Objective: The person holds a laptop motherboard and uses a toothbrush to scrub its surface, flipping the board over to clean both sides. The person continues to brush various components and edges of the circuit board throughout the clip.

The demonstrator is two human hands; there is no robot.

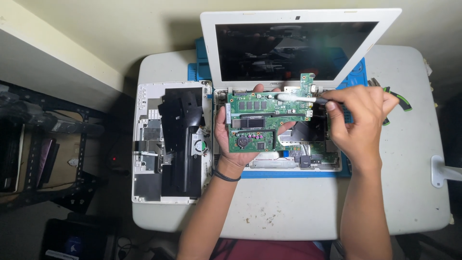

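left hand (pixel 236 144): palm up under the green circuit board (pixel 267 120), fingers wrapped round its edges, thumb on the left edge; board held flat above the open laptop base (pixel 293 161).
right hand (pixel 358 120): fingers pinched narrow on a thin white tool (pixel 298 97), tip lying across the board's top right edge.
circuit board: chips, black slot and round coin cell face up; sits just in front of the hinge, over the base cavity.
laptop: white, lid up, dark screen (pixel 288 50), standing on a blue mat (pixel 358 72).
removed cover (pixel 168 142): white panel with black sheet and small fan, just left of the laptop on the tabletop (pixel 288 212).
pliers (pixel 397 98): green-black handles, right of the right hand.
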